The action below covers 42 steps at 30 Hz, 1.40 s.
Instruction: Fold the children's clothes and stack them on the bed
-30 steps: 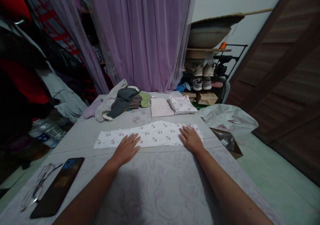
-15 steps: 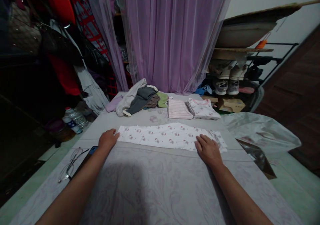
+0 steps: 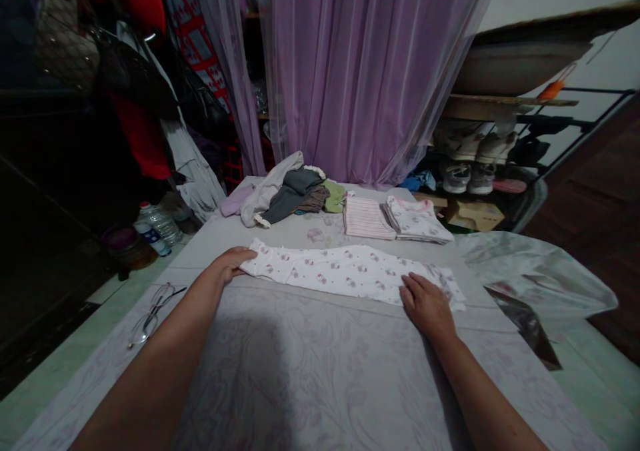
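A pair of white children's pants with a small grey and red print lies folded lengthwise across the cloth-covered table. At its left end, my left hand pinches the leg's end, thumb on top, and that end is slightly raised. My right hand rests with fingers extended on the near edge of the wider right end. Beyond the pants sit a folded pink striped garment and a folded white printed top, side by side.
A loose heap of clothes lies at the far left of the table. Eyeglasses lie near my left forearm. Past the right edge is a clear plastic bag; a purple curtain hangs behind. Bottles stand left of the table.
My left hand has closed on the leg's end and lifted it slightly. My right hand stays on the other end. The whole view has shifted a little.
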### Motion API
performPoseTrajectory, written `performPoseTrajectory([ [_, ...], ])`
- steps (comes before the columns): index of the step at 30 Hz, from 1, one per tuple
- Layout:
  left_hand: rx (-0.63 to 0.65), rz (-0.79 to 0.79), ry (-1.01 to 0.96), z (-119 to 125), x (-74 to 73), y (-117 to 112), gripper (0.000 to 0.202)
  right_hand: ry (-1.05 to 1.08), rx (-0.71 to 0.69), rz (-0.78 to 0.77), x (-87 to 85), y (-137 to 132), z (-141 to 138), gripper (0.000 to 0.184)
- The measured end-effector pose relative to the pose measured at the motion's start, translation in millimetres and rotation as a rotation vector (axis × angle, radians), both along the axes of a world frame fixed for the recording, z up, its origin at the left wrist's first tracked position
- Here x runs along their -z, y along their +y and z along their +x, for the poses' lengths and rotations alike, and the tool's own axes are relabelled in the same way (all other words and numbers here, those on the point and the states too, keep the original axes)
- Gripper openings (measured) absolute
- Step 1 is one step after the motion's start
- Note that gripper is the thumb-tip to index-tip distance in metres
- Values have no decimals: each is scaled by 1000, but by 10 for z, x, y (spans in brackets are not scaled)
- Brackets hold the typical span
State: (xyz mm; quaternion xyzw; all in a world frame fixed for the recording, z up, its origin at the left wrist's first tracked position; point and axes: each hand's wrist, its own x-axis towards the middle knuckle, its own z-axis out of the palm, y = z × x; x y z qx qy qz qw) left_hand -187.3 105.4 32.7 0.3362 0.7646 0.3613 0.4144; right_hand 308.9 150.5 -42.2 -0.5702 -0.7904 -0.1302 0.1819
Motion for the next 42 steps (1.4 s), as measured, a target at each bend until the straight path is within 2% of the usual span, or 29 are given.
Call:
performPoseTrajectory([
  [2,-16,-5,-44,34,1,-17,32,0,2,-4,-4,0,-2,40],
  [5,-28,-7,5,75,23,12,37,9,7,-22,-18,-6,-9,40],
  [12,-74,111,356,15,54,16,33,-50,95,-81,-74,-39,-45,42],
  [15,16,38,577,-56,72,-50,31,-102,141,-97,-93,-43,-65,43],
  [18,148,-65,782,-101,105,-64,39,-107,139,-100,-102,-44,-64,43],
  [23,173,-171,803,-116,78,-38,42,-42,118,-136,-134,-86,-105,43],
  [25,146,-163,887,-49,45,-52,46,6,89,-147,-177,-108,-229,44],
  [27,157,-27,1048,97,29,-60,52,56,25,-166,-245,-115,-447,46],
  [28,201,77,1120,195,35,-55,52,77,-20,-188,-285,-108,-586,47],
  [30,395,272,1166,416,87,-23,46,94,-143,-268,-370,-68,-891,48],
  [32,632,368,1100,615,197,23,42,63,-290,-346,-447,7,-1171,48],
  [34,725,415,1068,739,343,58,42,16,-378,-386,-511,119,-1366,45],
  [36,716,446,1077,778,485,67,44,2,-302,-366,-564,262,-1444,44],
  [38,702,468,1085,761,585,54,46,30,-85,-330,-616,426,-1424,45],
  [40,705,493,1081,730,626,36,46,51,129,-363,-668,592,-1350,46],
  [42,710,523,1068,714,621,26,45,41,213,-462,-711,741,-1273,43],
])
